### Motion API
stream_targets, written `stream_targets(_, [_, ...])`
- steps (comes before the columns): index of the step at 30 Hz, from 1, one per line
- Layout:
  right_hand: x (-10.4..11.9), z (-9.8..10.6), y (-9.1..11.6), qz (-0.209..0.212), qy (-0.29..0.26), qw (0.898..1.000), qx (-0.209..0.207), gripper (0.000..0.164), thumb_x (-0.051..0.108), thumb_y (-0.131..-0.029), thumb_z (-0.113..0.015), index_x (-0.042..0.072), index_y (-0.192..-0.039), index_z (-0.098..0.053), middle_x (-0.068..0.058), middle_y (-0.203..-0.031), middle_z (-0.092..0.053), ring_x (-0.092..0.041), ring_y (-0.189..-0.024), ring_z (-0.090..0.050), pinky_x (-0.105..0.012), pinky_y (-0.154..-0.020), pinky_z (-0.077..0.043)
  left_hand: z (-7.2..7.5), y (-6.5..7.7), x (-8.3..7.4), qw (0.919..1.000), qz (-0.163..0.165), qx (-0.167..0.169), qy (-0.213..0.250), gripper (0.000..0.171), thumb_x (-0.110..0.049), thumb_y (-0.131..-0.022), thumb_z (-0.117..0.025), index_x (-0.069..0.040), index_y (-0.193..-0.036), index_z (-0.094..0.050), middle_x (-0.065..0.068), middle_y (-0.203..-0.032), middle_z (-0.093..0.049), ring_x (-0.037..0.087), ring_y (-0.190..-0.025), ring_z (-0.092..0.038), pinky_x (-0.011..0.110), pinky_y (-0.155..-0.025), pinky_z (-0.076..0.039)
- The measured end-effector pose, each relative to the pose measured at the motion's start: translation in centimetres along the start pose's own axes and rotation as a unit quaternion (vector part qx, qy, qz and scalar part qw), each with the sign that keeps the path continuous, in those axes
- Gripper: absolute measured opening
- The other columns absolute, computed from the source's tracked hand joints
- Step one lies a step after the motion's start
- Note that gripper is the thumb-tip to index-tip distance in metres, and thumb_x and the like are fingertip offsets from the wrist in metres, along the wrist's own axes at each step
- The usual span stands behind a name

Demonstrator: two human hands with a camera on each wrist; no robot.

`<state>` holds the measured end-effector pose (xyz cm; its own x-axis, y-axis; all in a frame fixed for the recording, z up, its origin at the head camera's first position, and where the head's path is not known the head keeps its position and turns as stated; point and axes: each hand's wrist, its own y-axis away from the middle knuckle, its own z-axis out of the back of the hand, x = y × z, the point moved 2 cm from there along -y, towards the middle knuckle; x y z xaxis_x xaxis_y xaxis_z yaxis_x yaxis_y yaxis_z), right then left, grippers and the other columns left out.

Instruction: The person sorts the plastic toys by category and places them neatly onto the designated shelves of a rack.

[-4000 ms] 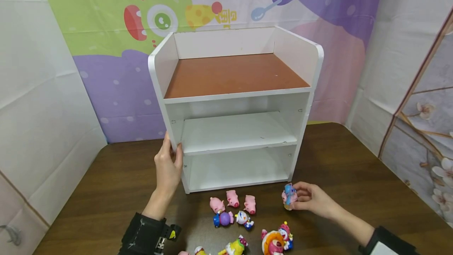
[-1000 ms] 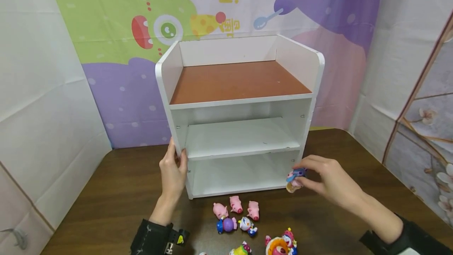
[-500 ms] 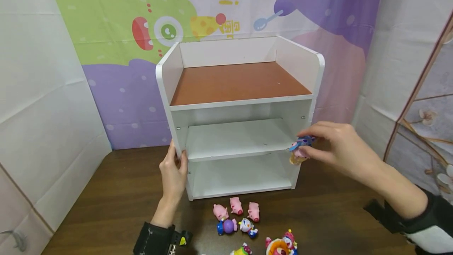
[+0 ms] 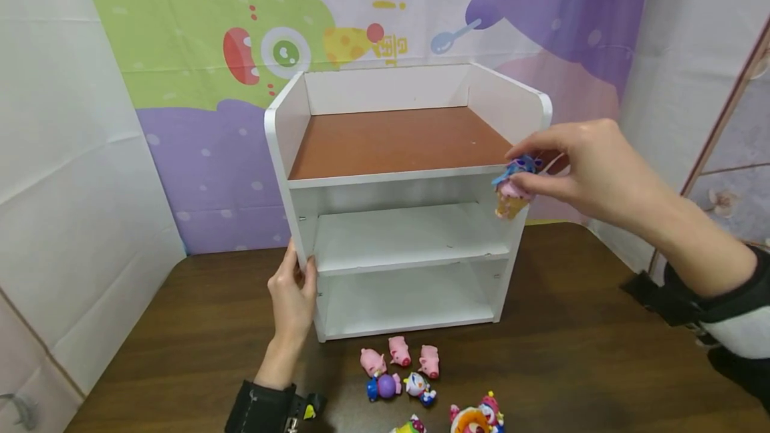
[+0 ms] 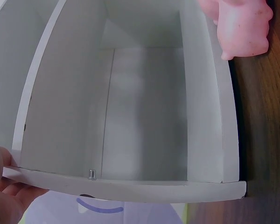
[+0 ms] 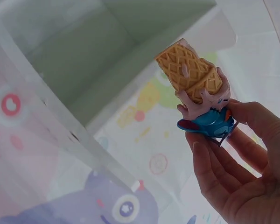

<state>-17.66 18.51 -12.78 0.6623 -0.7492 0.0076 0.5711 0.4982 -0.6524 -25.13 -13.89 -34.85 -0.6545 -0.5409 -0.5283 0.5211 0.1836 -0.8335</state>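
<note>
In the head view my right hand (image 4: 592, 166) pinches a small toy figurine (image 4: 514, 194) in front of the right side of the white shelf unit (image 4: 397, 264), near its top board's height. The right wrist view shows the figurine (image 6: 200, 93) with a waffle-cone base, pink ice cream and a blue character head, its head between thumb and fingers. My left hand (image 4: 291, 299) grips the unit's left side panel, thumb in front and fingers behind. In the left wrist view that hand (image 5: 9, 191) is partly cut off at the edge.
Pink pig figurines (image 4: 399, 351) lie on the dark wooden table (image 4: 577, 353) before the unit. Near them are a blue-and-purple figurine (image 4: 383, 387), a white-and-blue one (image 4: 419, 387) and an orange-ringed one (image 4: 472, 418). The unit has a brown top board (image 4: 400, 142) between raised sides.
My right hand has picked the cone figurine up off the table and raised it past the lower shelves to the top board's height. My left hand keeps its grip on the side panel.
</note>
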Motion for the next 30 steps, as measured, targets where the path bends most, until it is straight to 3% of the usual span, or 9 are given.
stream_targets(6, [-0.9, 1.3, -2.1, -0.045, 0.027, 0.999, 0.001, 0.022, 0.013, -0.069, -0.075, 0.006, -0.089, -0.069, -0.002, -0.069, -0.064, -0.013, -0.059, -0.06, -0.007, -0.052, -0.04, -0.1, 0.0, 0.0, 1.0, 0.002, -0.003, 0.006, 0.048, 0.013, -0.078, -0.057, 0.004, -0.124, -0.047, 0.024, -0.105, -0.058, 0.03, -0.083, -0.06, 0.039, -0.056, -0.052])
stream_targets(14, [-2.4, 1.6, -4.5, -0.091, 0.052, 0.994, 0.016, 0.022, 0.014, -0.073, -0.069, 0.002, -0.092, -0.068, -0.011, -0.076, -0.066, -0.02, -0.066, -0.061, -0.015, -0.05, -0.037, -0.1, 0.2, 0.1, 0.9998, 0.003, -0.015, 0.013, 0.048, 0.012, -0.078, -0.056, 0.003, -0.125, -0.048, 0.024, -0.106, -0.058, 0.031, -0.083, -0.06, 0.039, -0.056, -0.051])
stream_targets(24, [-4.0, 0.9, -5.7, -0.129, 0.048, 0.989, 0.056, 0.022, 0.013, -0.076, -0.065, 0.0, -0.093, -0.067, -0.014, -0.08, -0.066, -0.021, -0.072, -0.06, -0.023, -0.054, -0.042, -0.1, 0.4, 0.3, 0.9994, 0.004, -0.028, 0.019, 0.047, 0.014, -0.077, -0.058, 0.004, -0.122, -0.05, 0.024, -0.105, -0.059, 0.03, -0.082, -0.06, 0.01, -0.061, -0.046])
stream_targets(30, [-4.5, 0.6, -6.0, -0.143, 0.047, 0.987, 0.061, 0.021, 0.012, -0.076, -0.065, 0.0, -0.093, -0.067, -0.015, -0.083, -0.065, -0.022, -0.074, -0.059, -0.027, -0.058, -0.043, -0.2, 0.4, 0.3, 0.9991, 0.005, -0.034, 0.025, 0.045, 0.013, -0.077, -0.058, 0.005, -0.121, -0.051, 0.024, -0.104, -0.059, 0.03, -0.082, -0.06, 0.006, -0.064, -0.043])
